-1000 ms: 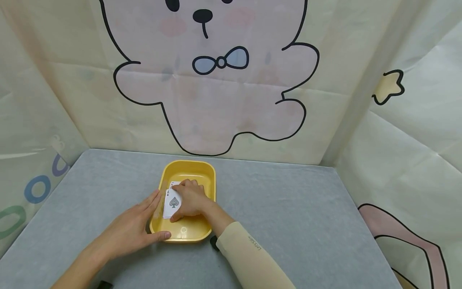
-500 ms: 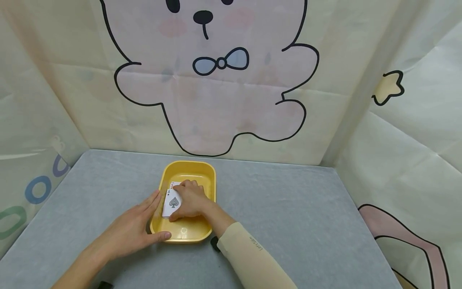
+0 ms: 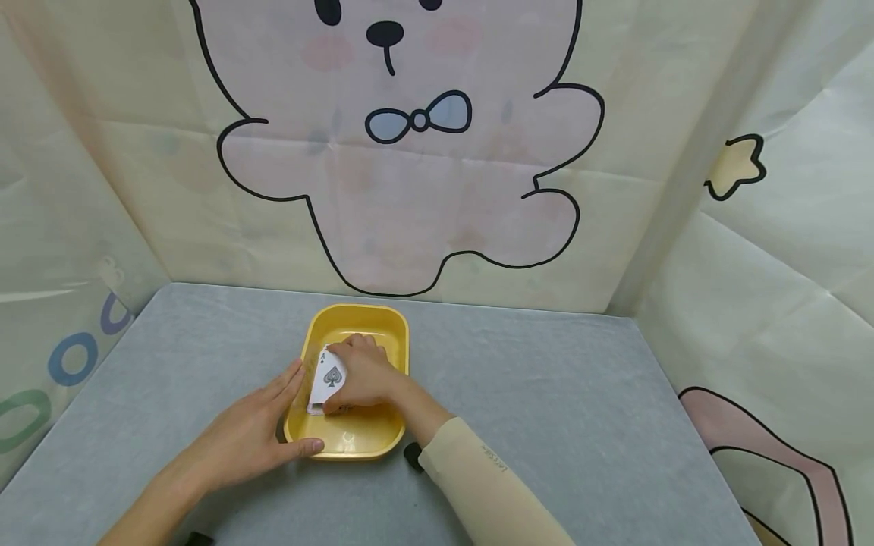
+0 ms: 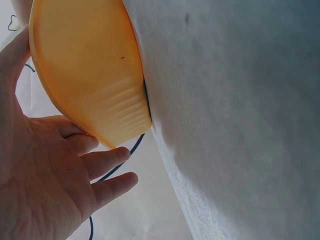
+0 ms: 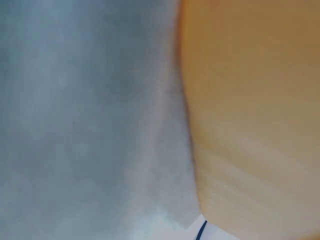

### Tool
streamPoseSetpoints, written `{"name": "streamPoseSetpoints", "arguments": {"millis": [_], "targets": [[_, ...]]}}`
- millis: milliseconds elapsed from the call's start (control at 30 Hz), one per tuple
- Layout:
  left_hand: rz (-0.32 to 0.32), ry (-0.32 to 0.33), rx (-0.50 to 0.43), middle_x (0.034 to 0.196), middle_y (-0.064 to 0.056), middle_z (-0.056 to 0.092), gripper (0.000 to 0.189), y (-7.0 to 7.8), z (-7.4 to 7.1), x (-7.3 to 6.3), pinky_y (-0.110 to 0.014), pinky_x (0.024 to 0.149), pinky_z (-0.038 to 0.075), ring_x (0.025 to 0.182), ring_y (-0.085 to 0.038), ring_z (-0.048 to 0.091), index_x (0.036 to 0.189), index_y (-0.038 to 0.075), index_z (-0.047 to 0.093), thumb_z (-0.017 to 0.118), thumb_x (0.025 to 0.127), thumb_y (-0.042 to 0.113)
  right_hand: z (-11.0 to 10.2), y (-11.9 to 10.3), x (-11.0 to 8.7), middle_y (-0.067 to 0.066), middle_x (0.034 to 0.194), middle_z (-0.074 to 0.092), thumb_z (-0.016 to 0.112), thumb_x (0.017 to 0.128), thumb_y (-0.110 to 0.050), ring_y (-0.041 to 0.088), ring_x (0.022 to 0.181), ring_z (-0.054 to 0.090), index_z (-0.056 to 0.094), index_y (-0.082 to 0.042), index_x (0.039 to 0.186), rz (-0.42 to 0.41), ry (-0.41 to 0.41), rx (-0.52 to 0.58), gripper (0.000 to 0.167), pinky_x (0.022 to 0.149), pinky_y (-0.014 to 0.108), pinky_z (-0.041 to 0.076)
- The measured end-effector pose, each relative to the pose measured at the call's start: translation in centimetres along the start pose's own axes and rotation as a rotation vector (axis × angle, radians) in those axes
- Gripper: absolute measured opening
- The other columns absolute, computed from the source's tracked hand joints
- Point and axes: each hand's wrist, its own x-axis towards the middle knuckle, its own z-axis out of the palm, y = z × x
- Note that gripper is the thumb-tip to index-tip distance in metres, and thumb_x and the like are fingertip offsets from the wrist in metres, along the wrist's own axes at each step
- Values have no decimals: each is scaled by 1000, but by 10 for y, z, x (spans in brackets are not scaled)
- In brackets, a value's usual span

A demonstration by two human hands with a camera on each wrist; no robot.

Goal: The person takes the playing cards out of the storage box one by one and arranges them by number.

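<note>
A yellow tray [image 3: 350,438] sits on the cloth-covered table. Inside it, at the left, is an ace of spades playing card [image 3: 332,378], with the edge of at least one more card showing below it. My right hand [image 3: 367,373] reaches into the tray and pinches the ace, thumb at its near edge and fingers at its far edge. My left hand [image 3: 259,426] touches the tray's left side with nearly straight fingers, its thumb on the near-left rim. In the left wrist view the fingers are spread beside the tray's outer wall. The right wrist view shows only tray and table.
Grey-blue cloth [image 3: 532,409] covers the table around the tray. A printed curtain [image 3: 423,212] with a bear drawing hangs behind, and similar sheets enclose both sides. A small black object [image 3: 413,456] shows beside my right wrist.
My right hand has moved slightly up, shifting the ace toward the tray's far end and baring a strip of what lies beneath. My left hand and the tray have stayed put.
</note>
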Motion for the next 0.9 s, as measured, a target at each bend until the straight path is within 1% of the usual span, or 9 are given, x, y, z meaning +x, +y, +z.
{"name": "streamPoseSetpoints", "arguments": {"millis": [200, 400, 600, 800, 900], "targets": [[-12, -15, -3, 168, -19, 31, 111, 1, -1, 0, -61, 107, 44, 142, -45, 48, 161, -2, 35, 71, 87, 72, -16, 2, -6, 3, 145, 52, 95, 73, -41, 16, 123, 43, 54, -15, 153, -19, 11, 88, 94, 101, 25, 40], [-10, -9, -3, 168, -20, 32, 112, 1, 0, 0, -62, 107, 45, 141, -46, 48, 162, -2, 33, 71, 86, 72, -30, 6, -13, 6, 152, 49, 93, 75, -42, 19, 127, 43, 49, -14, 157, -40, 19, 130, 98, 101, 27, 41], [-25, -25, -1, 168, -20, 31, 114, 1, 1, 1, -62, 108, 44, 142, -45, 47, 162, -2, 33, 69, 86, 75, -41, 13, -20, 8, 156, 44, 91, 76, -36, 21, 134, 40, 48, -15, 158, -32, 12, 176, 95, 108, 32, 42], [-42, -33, -1, 169, -18, 29, 114, 2, 1, 1, -62, 109, 43, 143, -45, 45, 163, -1, 32, 68, 86, 76, -49, 22, -26, 9, 154, 46, 93, 74, -33, 23, 137, 41, 52, -14, 154, -36, 42, 187, 92, 112, 36, 41], [-44, -33, -2, 169, -18, 29, 114, 2, 0, 0, -62, 108, 43, 143, -45, 46, 163, -1, 32, 68, 86, 76, -53, 27, -29, 9, 150, 47, 92, 73, -32, 23, 134, 40, 54, -14, 152, -41, 59, 186, 90, 108, 37, 43]]}}
